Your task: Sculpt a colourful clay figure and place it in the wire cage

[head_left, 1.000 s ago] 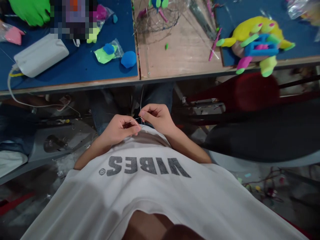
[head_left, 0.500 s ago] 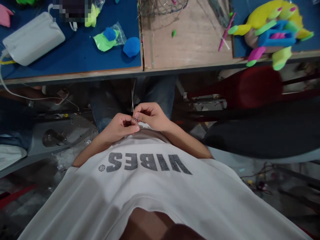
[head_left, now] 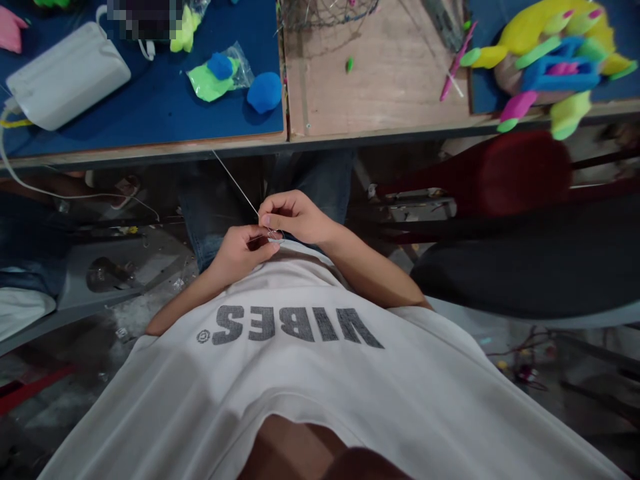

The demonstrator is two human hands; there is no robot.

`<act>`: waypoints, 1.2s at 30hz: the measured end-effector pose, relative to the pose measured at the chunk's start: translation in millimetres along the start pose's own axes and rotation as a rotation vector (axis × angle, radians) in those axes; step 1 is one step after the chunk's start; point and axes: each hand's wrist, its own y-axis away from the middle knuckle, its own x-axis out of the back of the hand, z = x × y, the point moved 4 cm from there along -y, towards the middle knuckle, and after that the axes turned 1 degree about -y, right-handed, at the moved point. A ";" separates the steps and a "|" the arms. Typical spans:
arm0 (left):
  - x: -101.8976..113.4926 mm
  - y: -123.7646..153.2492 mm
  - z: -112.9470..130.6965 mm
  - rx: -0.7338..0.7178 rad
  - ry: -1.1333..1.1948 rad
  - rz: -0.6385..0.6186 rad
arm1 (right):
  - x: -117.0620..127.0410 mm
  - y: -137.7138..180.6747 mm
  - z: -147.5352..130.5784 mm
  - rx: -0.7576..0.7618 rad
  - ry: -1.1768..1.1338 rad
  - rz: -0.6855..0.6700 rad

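Close to my shirt hem, both hands work at a thin silvery wire [head_left: 236, 183]. My right hand [head_left: 295, 215] pinches it between thumb and fingertips, and one straight length runs from there up and left toward the table edge. Lower and to the left, my left hand [head_left: 240, 250] is closed, thumb against fingers, on the same wire's small curled part, mostly hidden by the fingers. The two hands nearly touch. Their fingertips lie just above the white shirt [head_left: 300, 373].
Ahead is a table edge [head_left: 200, 148]. A white power adapter [head_left: 67, 77], blue clay [head_left: 264, 93] and a bagged green clay lump [head_left: 213, 83] lie at left. A pink stick [head_left: 457, 63] and a yellow clay figure [head_left: 550, 67] lie right. A dark seat [head_left: 525, 267] stands beside me.
My right hand has moved slightly up and left. The wire's free length, nearly upright before, now slants up to the left. My left hand has barely shifted.
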 end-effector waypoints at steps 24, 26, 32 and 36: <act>-0.1 -6.0 -4.8 -0.066 -0.119 0.022 | -0.3 15.7 -22.3 0.319 0.479 0.073; 1.7 -6.9 -4.9 -0.090 -0.148 0.055 | -1.6 17.9 -25.0 0.317 0.536 0.031; 4.2 -8.6 -12.0 -0.101 -0.153 0.075 | 0.6 21.1 -24.1 0.179 0.508 0.094; 7.2 -10.2 -18.2 -0.128 -0.127 0.113 | 4.7 18.5 -18.3 0.150 0.385 0.132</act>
